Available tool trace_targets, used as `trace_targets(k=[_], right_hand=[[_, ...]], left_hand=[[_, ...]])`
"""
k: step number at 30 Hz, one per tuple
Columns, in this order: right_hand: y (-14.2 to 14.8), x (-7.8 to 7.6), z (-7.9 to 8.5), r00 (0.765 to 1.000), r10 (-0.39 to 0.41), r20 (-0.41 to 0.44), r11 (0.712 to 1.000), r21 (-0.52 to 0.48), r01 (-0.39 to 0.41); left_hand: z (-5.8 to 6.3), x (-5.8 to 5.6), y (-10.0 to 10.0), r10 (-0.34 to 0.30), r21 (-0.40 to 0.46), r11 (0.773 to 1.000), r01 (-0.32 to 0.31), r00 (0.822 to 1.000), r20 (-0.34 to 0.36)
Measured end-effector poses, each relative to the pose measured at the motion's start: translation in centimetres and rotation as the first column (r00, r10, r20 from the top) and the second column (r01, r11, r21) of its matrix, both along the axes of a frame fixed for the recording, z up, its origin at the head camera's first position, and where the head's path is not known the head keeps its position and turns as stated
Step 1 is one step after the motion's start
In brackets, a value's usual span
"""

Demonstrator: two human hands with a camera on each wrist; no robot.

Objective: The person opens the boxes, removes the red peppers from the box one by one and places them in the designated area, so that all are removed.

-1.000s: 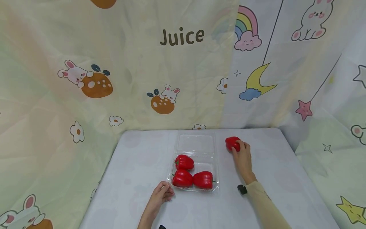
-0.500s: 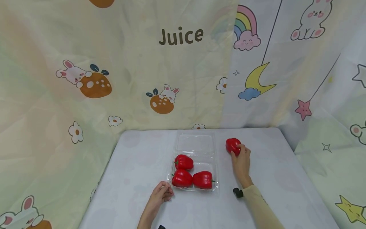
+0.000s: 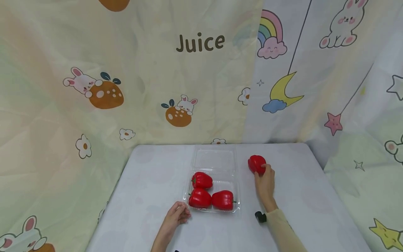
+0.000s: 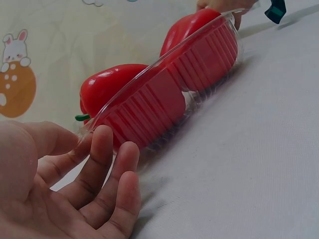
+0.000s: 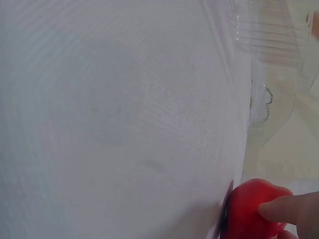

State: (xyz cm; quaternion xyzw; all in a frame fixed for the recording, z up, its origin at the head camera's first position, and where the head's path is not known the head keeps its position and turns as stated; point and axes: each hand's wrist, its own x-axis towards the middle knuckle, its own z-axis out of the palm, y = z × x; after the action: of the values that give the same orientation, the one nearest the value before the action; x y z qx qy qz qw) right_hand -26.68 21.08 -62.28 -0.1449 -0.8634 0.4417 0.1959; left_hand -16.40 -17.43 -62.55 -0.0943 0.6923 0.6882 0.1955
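Observation:
My right hand (image 3: pixel 265 180) grips a red bell pepper (image 3: pixel 256 163) at the back right of the table, thumb on one side and fingers on the other. In the right wrist view, a thumb presses that pepper's (image 5: pixel 253 205) side. An opened clear plastic clamshell box (image 3: pixel 228 183) lies mid-table, its lid (image 3: pixel 214 158) folded back. Inside are three red bell peppers: one at back left (image 3: pixel 202 180), one at front left (image 3: pixel 199 198), one at front right (image 3: pixel 223 200). At the box's front left corner, my left hand (image 4: pixel 84 184) pinches the rim between thumb and fingers.
A white cloth (image 3: pixel 145 182) covers the table. Cartoon-printed curtains (image 3: pixel 141 70) hang behind it and along both sides. A small black device (image 3: pixel 260 217) sits by the right wrist.
My right hand has come slightly nearer to me, and the red bell pepper it grips has shifted a little the same way. My left hand stays at the box corner.

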Motion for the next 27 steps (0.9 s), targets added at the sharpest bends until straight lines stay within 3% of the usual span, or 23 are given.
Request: trace_targets(k=[13,21,27], right_hand=[[0.3,0.4,0.2,0.999,0.033,0.041,0.999,0.003,-0.033],[0.3,0.2,2.3,0.998,0.047,0.035,0.992,0.119,-0.051],[-0.3,-0.1,4.5,0.995,0.102,0.018,0.976,0.194,-0.103]], left_hand=[[0.2,0.2,0.0,-0.002,-0.001,1.000,0.002,1.000,-0.002],[0.2,0.1,0.1,-0.003,0.013,1.000,0.003,1.000,-0.030],[0.2,0.3,0.0,-0.003,0.003,1.000,0.003,1.000,-0.019]])
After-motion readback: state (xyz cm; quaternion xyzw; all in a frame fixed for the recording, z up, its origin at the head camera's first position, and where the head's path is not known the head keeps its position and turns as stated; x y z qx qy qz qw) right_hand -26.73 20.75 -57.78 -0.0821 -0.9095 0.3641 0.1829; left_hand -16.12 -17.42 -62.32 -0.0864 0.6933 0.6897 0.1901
